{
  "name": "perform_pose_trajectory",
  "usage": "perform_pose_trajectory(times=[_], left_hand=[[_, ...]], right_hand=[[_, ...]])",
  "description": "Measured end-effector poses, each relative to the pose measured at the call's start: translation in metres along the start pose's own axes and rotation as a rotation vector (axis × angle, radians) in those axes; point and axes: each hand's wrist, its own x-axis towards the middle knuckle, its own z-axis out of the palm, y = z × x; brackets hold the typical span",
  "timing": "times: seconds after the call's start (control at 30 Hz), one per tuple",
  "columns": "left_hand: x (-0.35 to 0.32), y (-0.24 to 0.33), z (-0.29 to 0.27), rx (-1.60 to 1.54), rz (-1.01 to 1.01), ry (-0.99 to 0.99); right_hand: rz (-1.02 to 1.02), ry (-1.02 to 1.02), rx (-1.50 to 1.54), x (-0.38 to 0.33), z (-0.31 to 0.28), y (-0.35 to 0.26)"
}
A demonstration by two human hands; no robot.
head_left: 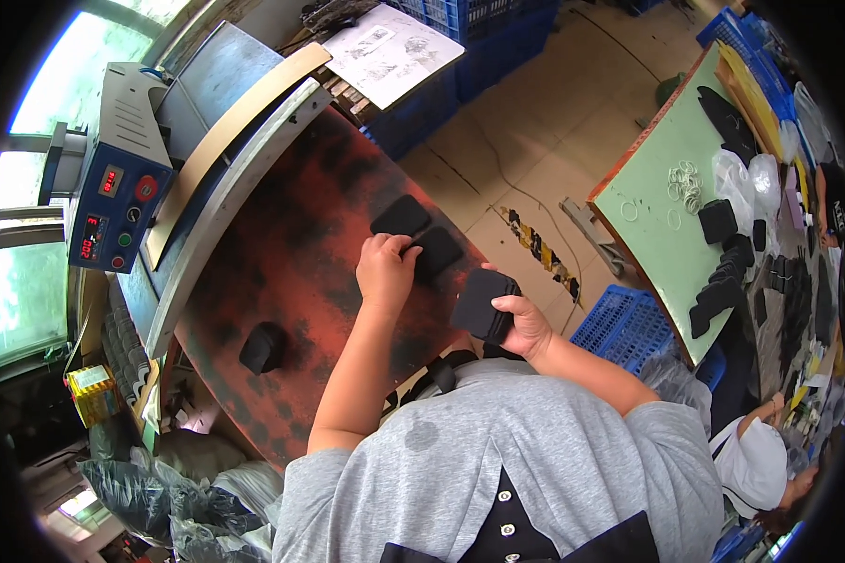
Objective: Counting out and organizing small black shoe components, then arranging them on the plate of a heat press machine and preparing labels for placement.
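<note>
My left hand [386,270] is over the red, black-stained worktable [263,235], its fingers closed at the edge of a black square pad [438,253] with rounded corners. Just beyond it, a second black pad [401,215] lies against the first on the table. In my right hand [528,326] is a small stack of similar black pads [482,306], gripped at its right side near the table's right edge, thumb on top. A separate black stack [264,347] sits toward the table's near left.
Along the left stands a machine with a blue control box [113,211] and a curved pale edge [225,216]. A green table [643,211] at right bears white rings [685,188] and black pieces. Below it is a blue crate [620,324]. Another person [751,460] is at lower right.
</note>
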Motion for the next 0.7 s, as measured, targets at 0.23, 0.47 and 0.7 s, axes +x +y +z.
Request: perform_pose_trajectory(times=[0.23,0.47,0.7], left_hand=[[-0.045,0.046,-0.017,-0.711,-0.355,-0.518],[-0.040,0.026,0.002,-0.473,-0.119,-0.258],[-0.035,0.038,0.003,-0.090,0.118,-0.045]], right_hand=[[-0.075,0.049,-0.085,0.000,-0.007,0.003],[-0.069,0.066,-0.077,-0.024,-0.022,-0.023],[-0.069,0.076,0.003,-0.040,-0.030,-0.040]])
